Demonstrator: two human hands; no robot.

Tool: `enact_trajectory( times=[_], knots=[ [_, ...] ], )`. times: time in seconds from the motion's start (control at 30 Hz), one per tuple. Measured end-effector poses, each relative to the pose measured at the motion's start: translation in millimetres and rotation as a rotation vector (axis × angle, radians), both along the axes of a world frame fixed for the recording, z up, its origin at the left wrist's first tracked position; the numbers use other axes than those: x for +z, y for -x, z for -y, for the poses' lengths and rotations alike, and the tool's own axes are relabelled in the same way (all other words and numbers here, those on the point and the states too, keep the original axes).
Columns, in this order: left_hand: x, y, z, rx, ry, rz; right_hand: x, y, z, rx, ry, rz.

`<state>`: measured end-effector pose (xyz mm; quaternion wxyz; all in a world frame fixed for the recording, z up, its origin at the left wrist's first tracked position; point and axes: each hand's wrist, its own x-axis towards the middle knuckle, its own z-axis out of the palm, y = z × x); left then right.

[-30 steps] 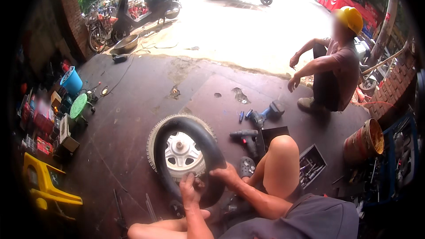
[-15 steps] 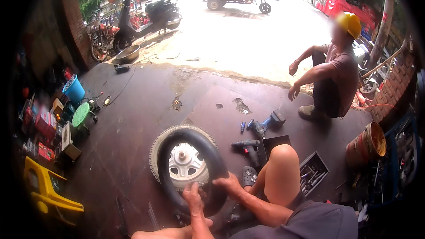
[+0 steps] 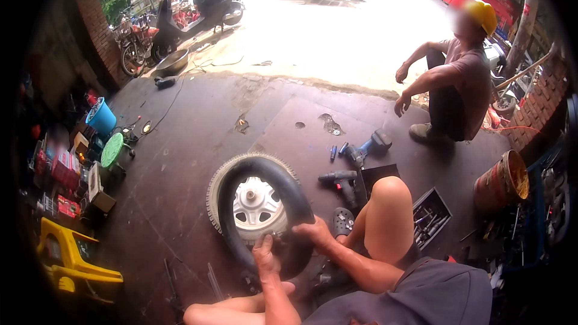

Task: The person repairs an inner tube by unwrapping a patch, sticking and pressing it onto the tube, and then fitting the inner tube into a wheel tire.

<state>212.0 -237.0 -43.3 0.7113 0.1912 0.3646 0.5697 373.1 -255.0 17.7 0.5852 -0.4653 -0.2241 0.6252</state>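
A fat black inner tube (image 3: 299, 201) stands tilted before me, its ring partly covering a white spoked wheel (image 3: 256, 203) with a treaded tyre that lies on the floor. My right hand (image 3: 314, 235) is closed round the tube's right side, thumb on top. Lower down, my left hand (image 3: 265, 257) has its fingers closed at the tube's inner edge. A small valve-like part seems to lie by those fingertips, too small to make out. Beyond my right hand lie a dark cordless drill (image 3: 340, 182) and a blue cordless impact wrench (image 3: 364, 149).
A person in a yellow helmet (image 3: 481, 15) squats at the right. Near my knee sits a tray of sockets (image 3: 444, 206); a rusty bucket (image 3: 489, 186) stands further right. At left are a yellow plastic stool-like object (image 3: 69, 256), a green round stool (image 3: 112, 149) and a blue bucket (image 3: 101, 117).
The view has tipped slightly, so most things sit a little differently in it. Both hands stay on the inner tube, the left fingers drawn closer to its inner edge. The three-wheeler outside barely shifted.
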Motion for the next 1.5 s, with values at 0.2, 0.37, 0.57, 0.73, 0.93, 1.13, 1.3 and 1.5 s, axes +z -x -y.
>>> enact_trajectory(
  times=[0.2,0.37,0.57,0.73,0.93,1.13,1.3,1.5],
  knots=[
    [20.1,0.3,-0.5,0.139,-0.085,-0.304,8.8,8.3,2.9,0.027,-0.024,-0.027],
    [-4.2,15.4,-8.6,0.056,-0.071,-0.200,5.8,13.1,0.1,0.032,0.002,0.012],
    [30.6,3.5,-10.6,0.013,-0.050,0.020,1.1,7.2,-11.1,0.012,0.013,-0.029],
    [21.8,5.0,-22.5,0.115,-0.117,-0.118,19.4,8.0,-15.6,0.016,0.004,0.010],
    [45.6,-10.2,11.8,0.248,-0.084,-0.275,35.0,-0.8,16.2,0.068,0.004,-0.002],
    [39.4,-15.6,36.0,0.188,0.001,-0.183,55.8,-7.5,56.9,0.044,0.010,-0.004],
    [65.5,-21.4,30.1,0.005,0.009,0.021,35.2,-14.5,44.6,0.034,0.025,0.004],
    [13.7,-32.6,19.7,-0.040,-0.086,0.109,28.2,-38.8,26.0,0.022,-0.026,-0.025]
  ],
)
